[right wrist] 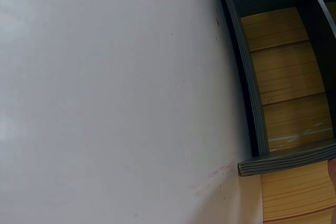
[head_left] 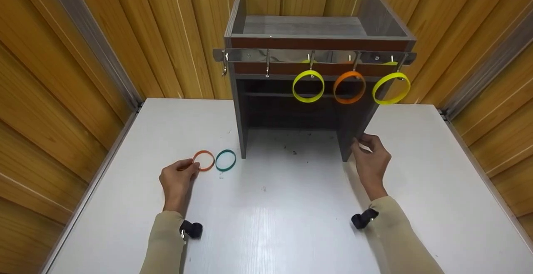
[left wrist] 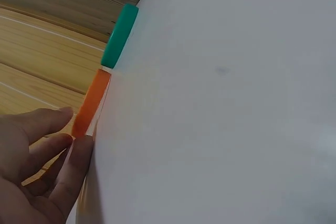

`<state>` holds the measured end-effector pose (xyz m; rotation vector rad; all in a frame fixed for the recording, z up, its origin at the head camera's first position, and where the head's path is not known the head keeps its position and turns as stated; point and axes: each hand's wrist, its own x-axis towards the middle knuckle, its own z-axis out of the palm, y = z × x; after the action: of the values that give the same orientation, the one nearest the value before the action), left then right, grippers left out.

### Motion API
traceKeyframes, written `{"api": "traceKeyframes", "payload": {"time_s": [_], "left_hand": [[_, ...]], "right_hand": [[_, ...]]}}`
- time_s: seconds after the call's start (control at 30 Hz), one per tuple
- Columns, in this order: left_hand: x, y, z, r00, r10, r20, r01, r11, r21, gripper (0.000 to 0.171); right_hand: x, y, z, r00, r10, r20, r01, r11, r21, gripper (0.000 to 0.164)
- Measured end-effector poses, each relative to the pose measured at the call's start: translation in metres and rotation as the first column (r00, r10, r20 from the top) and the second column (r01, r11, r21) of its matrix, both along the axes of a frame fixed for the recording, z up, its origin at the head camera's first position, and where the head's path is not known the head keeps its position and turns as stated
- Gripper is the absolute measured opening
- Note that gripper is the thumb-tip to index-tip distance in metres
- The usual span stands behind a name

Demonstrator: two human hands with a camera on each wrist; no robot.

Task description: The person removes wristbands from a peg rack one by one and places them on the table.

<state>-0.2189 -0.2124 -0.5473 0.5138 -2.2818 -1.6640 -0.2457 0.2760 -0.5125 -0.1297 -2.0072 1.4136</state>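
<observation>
My left hand (head_left: 178,180) pinches the near-left edge of an orange ring (head_left: 213,161), which lies on the white table. Its thumb and fingers meet at that ring's end in the left wrist view. Just beyond, a green ring (left wrist: 119,35) lies flat, close beside the orange one. My right hand (head_left: 370,161) is at the outer side of the grey shelf unit's right panel (head_left: 347,132), fingertips right at its surface and fingers loosely bent. Only a sliver of that hand shows in the right wrist view, at the frame's edge.
A metal hook rail (head_left: 287,56) runs across the shelf unit's front. From its hooks hang a yellow ring (head_left: 295,90), an orange hanging ring (head_left: 335,90) and another yellow ring (head_left: 377,93); the two left hooks hold nothing. Wood-panelled walls (head_left: 54,99) enclose the table (head_left: 270,224).
</observation>
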Motion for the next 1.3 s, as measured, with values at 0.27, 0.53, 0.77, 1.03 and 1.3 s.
{"api": "traceKeyframes", "payload": {"time_s": [0.27, 0.53, 0.77, 1.03, 1.3], "left_hand": [[-0.002, 0.009, 0.012, 0.998, 0.017, -0.058, -0.027, 0.985, -0.172, 0.033], [-0.011, 0.029, 0.029, 0.968, -0.072, -0.239, 0.031, 0.984, -0.173, 0.038], [-0.018, 0.053, 0.049, 0.922, -0.157, -0.353, 0.103, 0.981, -0.165, 0.044], [-0.026, 0.079, 0.071, 0.892, -0.22, -0.396, 0.169, 0.973, -0.159, 0.049], [-0.034, 0.094, 0.081, 0.846, -0.268, -0.462, 0.231, 0.963, -0.136, 0.048]], "right_hand": [[0.0, 0.0, -0.001, 1.0, -0.006, -0.004, 0.006, 1.0, 0.007, 0.018], [0.0, 0.001, -0.001, 1.0, -0.007, -0.028, 0.007, 1.0, 0.012, 0.016], [0.013, -0.013, 0.022, 1.0, -0.012, -0.013, 0.012, 1.0, 0.014, 0.017], [0.005, -0.008, 0.011, 1.0, -0.021, -0.007, 0.022, 1.0, 0.016, 0.018], [0.002, 0.001, 0.001, 1.0, 0.011, -0.014, -0.011, 1.0, 0.015, 0.016]]}}
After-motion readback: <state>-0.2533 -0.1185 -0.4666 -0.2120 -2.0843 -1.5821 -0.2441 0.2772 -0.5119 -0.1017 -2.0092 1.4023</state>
